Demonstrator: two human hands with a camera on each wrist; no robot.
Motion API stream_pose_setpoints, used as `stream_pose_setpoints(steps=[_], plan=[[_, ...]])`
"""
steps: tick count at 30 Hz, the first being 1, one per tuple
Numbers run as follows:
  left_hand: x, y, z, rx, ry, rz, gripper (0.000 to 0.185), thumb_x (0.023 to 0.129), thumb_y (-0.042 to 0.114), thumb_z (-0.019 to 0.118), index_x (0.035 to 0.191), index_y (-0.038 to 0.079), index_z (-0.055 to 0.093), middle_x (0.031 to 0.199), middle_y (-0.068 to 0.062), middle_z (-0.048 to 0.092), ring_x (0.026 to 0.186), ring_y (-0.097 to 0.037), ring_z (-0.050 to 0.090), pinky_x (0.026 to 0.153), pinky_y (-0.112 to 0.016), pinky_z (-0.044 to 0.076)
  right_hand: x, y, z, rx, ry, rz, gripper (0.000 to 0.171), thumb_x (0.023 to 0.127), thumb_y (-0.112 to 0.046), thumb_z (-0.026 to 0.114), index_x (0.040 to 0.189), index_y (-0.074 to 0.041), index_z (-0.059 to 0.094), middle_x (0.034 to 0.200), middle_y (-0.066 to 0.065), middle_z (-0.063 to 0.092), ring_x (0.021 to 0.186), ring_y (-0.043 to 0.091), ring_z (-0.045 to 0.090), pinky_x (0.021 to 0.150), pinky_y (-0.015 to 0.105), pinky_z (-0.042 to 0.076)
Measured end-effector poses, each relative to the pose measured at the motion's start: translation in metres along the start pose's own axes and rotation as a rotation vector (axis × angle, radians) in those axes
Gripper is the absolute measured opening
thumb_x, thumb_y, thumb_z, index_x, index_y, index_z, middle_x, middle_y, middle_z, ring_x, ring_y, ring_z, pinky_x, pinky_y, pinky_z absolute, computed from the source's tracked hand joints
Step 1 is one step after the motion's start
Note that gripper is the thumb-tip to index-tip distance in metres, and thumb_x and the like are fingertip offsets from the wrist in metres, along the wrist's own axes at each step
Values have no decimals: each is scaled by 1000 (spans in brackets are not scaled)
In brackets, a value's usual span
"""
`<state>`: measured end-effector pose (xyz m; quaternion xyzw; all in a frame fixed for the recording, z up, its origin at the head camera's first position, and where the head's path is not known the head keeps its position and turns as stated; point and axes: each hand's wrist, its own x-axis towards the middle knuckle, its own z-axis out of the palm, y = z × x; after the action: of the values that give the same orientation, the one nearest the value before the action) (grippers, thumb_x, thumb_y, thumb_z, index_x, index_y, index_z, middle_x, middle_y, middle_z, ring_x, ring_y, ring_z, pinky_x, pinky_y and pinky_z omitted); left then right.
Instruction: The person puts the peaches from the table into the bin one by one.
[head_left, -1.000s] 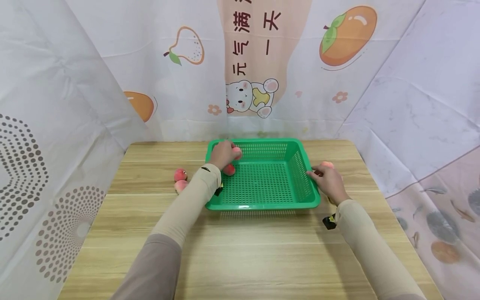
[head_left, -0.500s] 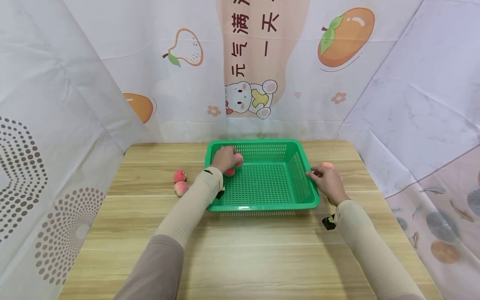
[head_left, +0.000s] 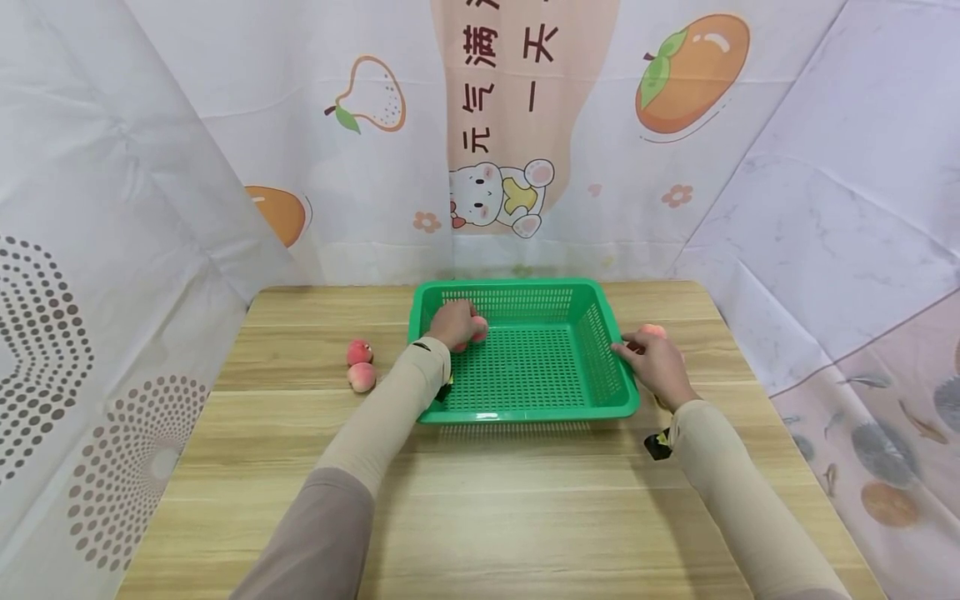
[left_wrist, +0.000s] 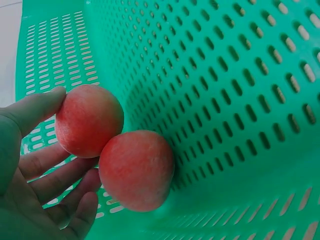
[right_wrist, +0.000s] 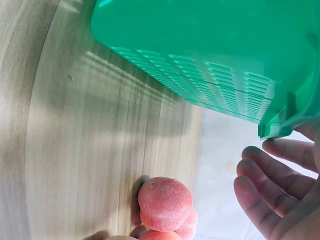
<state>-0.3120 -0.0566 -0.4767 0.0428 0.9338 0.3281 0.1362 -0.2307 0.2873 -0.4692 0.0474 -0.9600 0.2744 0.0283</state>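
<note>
A green perforated plastic basket (head_left: 525,415) stands on the table. Inside it, toward its left end, my left hand (head_left: 452,325) holds a peach (left_wrist: 89,121) between thumb and fingers. A second peach (left_wrist: 137,171) lies in the basket against the held one; from the head it is mostly hidden behind the hand. At the basket's right rim, my right hand (head_left: 660,368) grips the edge, thumb over the rim and index finger under it. Its other fingers (right_wrist: 272,172) are spread outside the basket. Several peaches (right_wrist: 166,204) sit on the table beside that hand, partly hidden in the head view.
Left of the basket, a red peach (head_left: 360,352) and a paler peach (head_left: 362,377) lie side by side on the wooden table (head_left: 510,508). A printed curtain (head_left: 360,192) hangs right behind the table's far edge, with more cloth on both sides.
My left hand has come slightly nearer and to the right with its peach, down beside the peach in the basket. My right hand stays at the rim.
</note>
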Motion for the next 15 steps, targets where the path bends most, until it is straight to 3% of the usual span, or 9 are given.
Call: stream_pose_setpoints(steps=[4,10,13,15], plan=[[-1,0,3,4,-3,35,33,78,0,54,57,17,35,58,-1,24,52,-19,24,50,-32,26,-1,-1,0,4,10,-9,41,98,-28,60,122,5,64,101,21,68,89,33,64,74,48,50],[-2,1,5,77,-27,30,26,79,-1,55,65,16,41,62,0,28,55,-18,25,51,-31,26,-1,-2,0,-2,10,-19,41,98,-28,60,122,5,64,99,21,68,87,33,64,73,48,51],[-1,1,5,118,-54,27,24,88,5,58,72,13,41,67,-3,26,59,-19,25,55,-32,26,-1,-3,-1,-4,5,-15,41,98,-28,60,122,5,64,99,20,68,87,32,64,73,47,50],[-2,1,4,143,-56,33,17,93,13,60,79,10,50,71,-4,38,63,-19,32,59,-32,31,0,-2,-1,-7,3,-13,42,98,-28,60,122,5,64,99,20,68,88,32,64,73,48,50]])
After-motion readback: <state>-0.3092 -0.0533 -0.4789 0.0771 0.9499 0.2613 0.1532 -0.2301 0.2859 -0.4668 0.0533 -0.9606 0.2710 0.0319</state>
